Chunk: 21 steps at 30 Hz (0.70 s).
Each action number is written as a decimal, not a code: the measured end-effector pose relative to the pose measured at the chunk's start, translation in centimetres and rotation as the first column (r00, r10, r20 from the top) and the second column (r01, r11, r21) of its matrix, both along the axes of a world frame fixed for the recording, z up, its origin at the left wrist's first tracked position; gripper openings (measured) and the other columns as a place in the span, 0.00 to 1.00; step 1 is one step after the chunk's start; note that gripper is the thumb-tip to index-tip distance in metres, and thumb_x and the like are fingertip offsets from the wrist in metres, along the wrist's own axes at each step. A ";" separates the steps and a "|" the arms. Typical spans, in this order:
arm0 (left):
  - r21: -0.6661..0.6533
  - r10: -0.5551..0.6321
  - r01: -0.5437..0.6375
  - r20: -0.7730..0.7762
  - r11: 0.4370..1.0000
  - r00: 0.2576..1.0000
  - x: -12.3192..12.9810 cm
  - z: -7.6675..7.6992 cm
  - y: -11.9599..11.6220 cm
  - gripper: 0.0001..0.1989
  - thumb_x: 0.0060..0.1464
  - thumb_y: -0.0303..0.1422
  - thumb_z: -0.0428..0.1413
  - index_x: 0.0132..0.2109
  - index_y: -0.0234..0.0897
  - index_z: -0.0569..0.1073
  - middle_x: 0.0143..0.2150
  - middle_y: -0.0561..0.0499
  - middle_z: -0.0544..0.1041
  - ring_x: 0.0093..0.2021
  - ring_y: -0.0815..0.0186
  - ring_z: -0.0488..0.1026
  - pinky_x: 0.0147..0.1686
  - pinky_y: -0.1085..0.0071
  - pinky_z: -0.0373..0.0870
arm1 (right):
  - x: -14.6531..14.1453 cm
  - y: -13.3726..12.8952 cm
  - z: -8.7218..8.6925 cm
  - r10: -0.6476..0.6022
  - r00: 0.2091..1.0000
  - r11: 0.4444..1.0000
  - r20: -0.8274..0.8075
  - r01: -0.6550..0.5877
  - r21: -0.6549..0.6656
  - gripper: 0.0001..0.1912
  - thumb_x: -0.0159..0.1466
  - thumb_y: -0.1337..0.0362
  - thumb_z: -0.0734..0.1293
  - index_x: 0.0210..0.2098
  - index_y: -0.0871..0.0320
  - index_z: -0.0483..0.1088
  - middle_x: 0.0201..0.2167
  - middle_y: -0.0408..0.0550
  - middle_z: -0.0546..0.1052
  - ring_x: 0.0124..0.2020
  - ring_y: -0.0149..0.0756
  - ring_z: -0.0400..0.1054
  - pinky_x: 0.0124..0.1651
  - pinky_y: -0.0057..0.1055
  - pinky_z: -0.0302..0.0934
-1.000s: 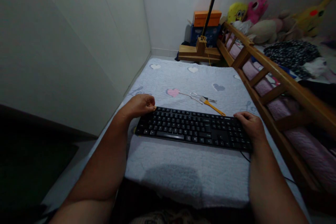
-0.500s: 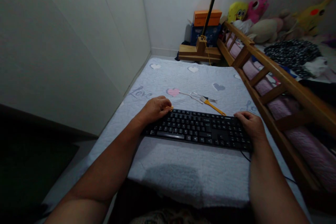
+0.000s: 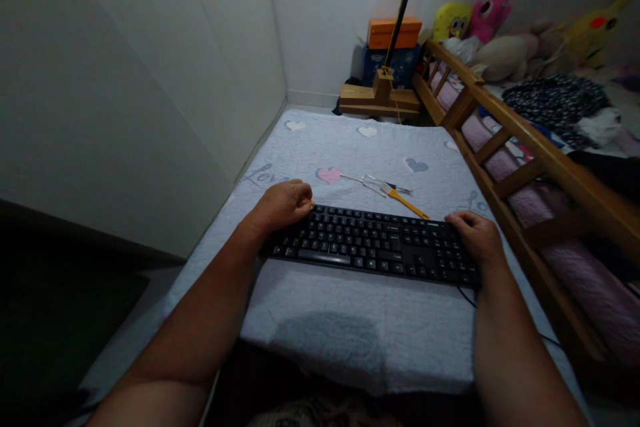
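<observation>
A black keyboard (image 3: 370, 243) lies on the pale blue cloth (image 3: 320, 307) in front of me. My left hand (image 3: 287, 203) is closed at the keyboard's top left edge, its fingers pressed round a small orange-tan piece, most of it hidden. At the right end, my right hand (image 3: 475, 233) grips the keyboard's edge, fingers at the top right corner. Just behind the keyboard lies a brush with a yellow handle (image 3: 411, 205), bristles pointing back left. Thin metal tools (image 3: 373, 185) rest beside the brush.
A wooden bed rail (image 3: 520, 140) runs along the right, with plush toys (image 3: 505, 57) beyond it. At the back stand a wooden stand (image 3: 380, 100) with a black pole and an orange box (image 3: 395, 32). A pale panel (image 3: 150, 80) rises on the left.
My left hand has slid left along the keyboard's top edge, uncovering more keys. My right hand has stayed at the right end.
</observation>
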<state>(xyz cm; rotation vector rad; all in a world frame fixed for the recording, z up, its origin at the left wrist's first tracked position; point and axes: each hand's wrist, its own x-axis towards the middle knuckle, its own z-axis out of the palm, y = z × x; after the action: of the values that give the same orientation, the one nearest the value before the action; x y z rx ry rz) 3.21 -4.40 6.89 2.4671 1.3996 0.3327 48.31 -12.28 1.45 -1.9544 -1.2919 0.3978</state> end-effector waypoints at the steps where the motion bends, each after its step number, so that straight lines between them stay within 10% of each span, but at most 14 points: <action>1: -0.002 0.008 -0.008 -0.009 1.000 1.000 -0.1 0.1 0.0 0.06 0.57 0.34 0.55 0.38 0.38 0.75 0.37 0.48 0.77 0.37 0.63 0.73 0.37 0.68 0.64 | 0.0 0.0 0.0 -0.003 1.000 1.000 -0.002 0.003 -0.004 0.18 0.50 0.46 0.69 0.25 0.55 0.77 0.28 0.48 0.81 0.35 0.45 0.72 0.41 0.37 0.63; 12: 0.041 0.163 -0.160 -0.069 0.986 0.984 -1.1 0.2 0.4 0.07 0.57 0.35 0.55 0.38 0.38 0.75 0.36 0.48 0.78 0.36 0.62 0.72 0.36 0.67 0.64 | -0.1 0.0 0.1 -0.009 1.000 1.000 -0.003 0.009 -0.001 0.18 0.50 0.46 0.69 0.25 0.55 0.77 0.28 0.47 0.81 0.36 0.45 0.73 0.41 0.37 0.64; 21: 0.053 -0.058 0.053 0.102 0.997 0.993 1.7 0.0 -1.0 0.06 0.60 0.34 0.54 0.40 0.39 0.74 0.38 0.49 0.77 0.36 0.64 0.73 0.38 0.68 0.66 | -0.4 0.0 0.6 -0.006 1.000 1.000 -0.009 0.006 -0.008 0.18 0.49 0.46 0.69 0.24 0.54 0.77 0.28 0.47 0.81 0.36 0.47 0.73 0.42 0.38 0.64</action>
<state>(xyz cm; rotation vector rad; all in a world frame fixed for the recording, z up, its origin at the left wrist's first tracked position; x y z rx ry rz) 4.87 -5.43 6.87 2.4849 1.2942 0.4814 47.93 -12.25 2.02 -1.9611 -1.2803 0.4089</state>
